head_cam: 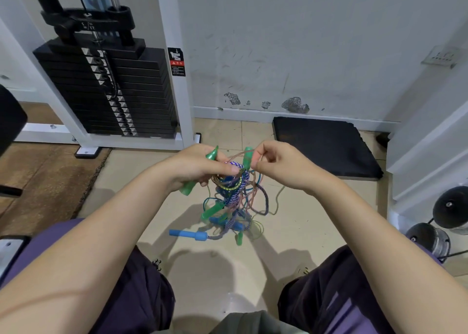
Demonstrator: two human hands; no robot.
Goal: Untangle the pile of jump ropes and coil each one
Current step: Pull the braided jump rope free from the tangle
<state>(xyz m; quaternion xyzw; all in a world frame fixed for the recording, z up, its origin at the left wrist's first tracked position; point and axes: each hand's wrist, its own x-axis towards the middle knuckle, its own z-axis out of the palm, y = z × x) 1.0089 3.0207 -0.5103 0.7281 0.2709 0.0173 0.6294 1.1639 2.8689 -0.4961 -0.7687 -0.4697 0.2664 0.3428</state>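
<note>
Left hand (195, 165) grips a green handle (200, 172) while right hand (281, 165) pinches thin cord at the tangled jump ropes (233, 196), which hang at frame centre above the floor (157, 181).

The tangle of jump ropes (234, 194) hangs in the middle of the scene, between the two hands and above the floor (141, 181), with its lower handles reaching down towards the tiles. The left hand (195, 165) is on the tangle's left side, the right hand (281, 163) on its right (both at its top). Far left stands the weight stack (114, 90) inside its machine frame (174, 62), against the wall (304, 42). A floor mat (326, 146) lies far right of the hands, at the foot of the wall. Dumbbells (448, 212) sit at the right edge. The person's knees are nearest, below the hands, one on each side.
</note>
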